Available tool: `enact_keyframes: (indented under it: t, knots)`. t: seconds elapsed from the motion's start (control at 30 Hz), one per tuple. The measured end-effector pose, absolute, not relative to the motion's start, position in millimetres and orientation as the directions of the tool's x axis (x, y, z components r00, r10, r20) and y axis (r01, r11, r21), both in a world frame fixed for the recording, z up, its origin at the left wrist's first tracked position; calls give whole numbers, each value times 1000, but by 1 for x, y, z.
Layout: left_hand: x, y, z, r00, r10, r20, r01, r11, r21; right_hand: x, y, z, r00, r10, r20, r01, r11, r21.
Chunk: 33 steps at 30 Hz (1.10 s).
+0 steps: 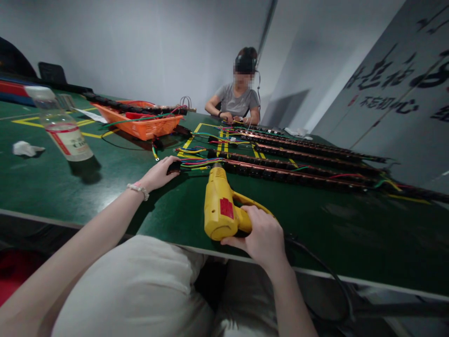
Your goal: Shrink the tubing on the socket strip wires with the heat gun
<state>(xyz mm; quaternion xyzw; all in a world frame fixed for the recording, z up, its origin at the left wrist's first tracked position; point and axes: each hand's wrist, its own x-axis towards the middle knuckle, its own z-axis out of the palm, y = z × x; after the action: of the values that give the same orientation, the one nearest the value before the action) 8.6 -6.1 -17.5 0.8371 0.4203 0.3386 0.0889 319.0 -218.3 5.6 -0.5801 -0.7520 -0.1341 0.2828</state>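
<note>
My right hand [264,233] is wrapped round the handle of a yellow heat gun [218,206], which lies low over the green table. The heat gun's metal nozzle points away from me at a bundle of coloured wires [199,161]. At the left end of these wires, my left hand [162,174] is closed on a black piece from which they come out; the fingers partly hide it. To the right, the wires run into a long black wire harness [273,171] with copper-coloured strips along it.
Several more long harnesses [308,152] lie across the green table [315,224] to the right. An orange basket [140,126] holds harness parts. A clear bottle [66,133] and crumpled tissue [26,149] are on the left. Opposite me a person [240,100] handles wires. The heat gun's cord [326,267] hangs over the edge.
</note>
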Motion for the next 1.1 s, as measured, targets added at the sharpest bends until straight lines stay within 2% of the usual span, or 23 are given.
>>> enact_keyframes:
  t: [0.2, 0.63, 1.1]
  knots:
    - [10, -8, -16, 414, 773, 481, 661, -618, 426, 308, -225, 4, -164, 776, 609, 937, 316, -150]
    - [8, -4, -18, 409, 786, 464, 643, -609, 465, 252, -227, 5, -189, 783, 592, 862, 421, -281]
    - [9, -5, -17, 410, 774, 483, 638, -621, 454, 250, -223, 6, -215, 784, 583, 861, 433, -265]
